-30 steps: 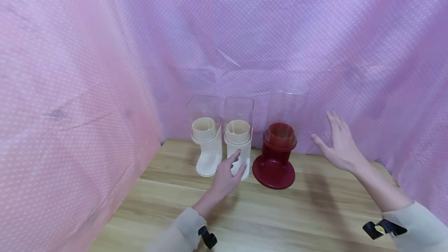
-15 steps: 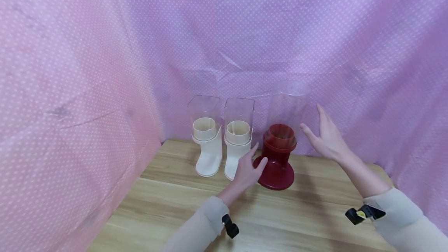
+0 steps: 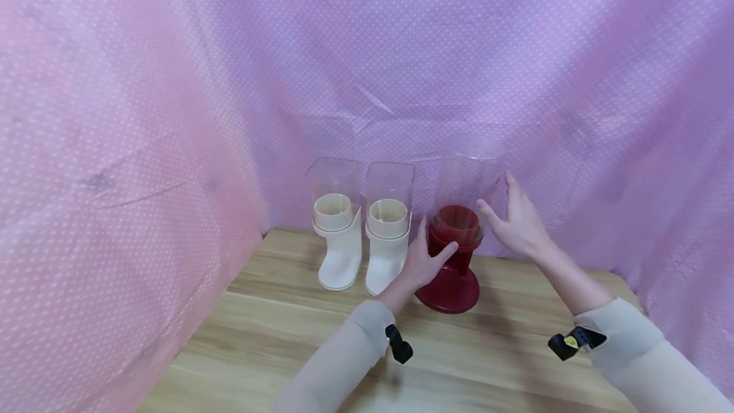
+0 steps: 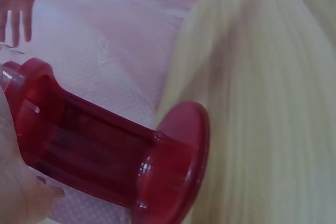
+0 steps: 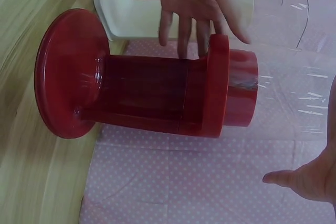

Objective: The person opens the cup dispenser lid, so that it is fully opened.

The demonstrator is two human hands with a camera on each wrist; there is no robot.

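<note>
A dark red stand [image 3: 448, 293] with a round foot and a ring at the top carries a clear cylinder [image 3: 466, 178]. My left hand [image 3: 422, 265] lies along the stand's left side, thumb and fingers spread, with fingertips right at the ring. In the right wrist view, the left hand's fingers [image 5: 184, 32] reach straight behind the red column [image 5: 152, 93]. My right hand [image 3: 518, 225] is at the cylinder's right side, its thumb apart from straight fingers. Neither hand has its fingers curled round anything.
Two cream stands [image 3: 339, 271], [image 3: 383, 266] of a similar shape stand left of the red one, each with a clear upright container [image 3: 391, 178]. All stand on a wooden table [image 3: 275, 330] before a pink dotted curtain [image 3: 401, 69].
My left hand has moved right, from in front of the nearer cream stand to the red stand's side. My right hand has moved left, up to the clear cylinder.
</note>
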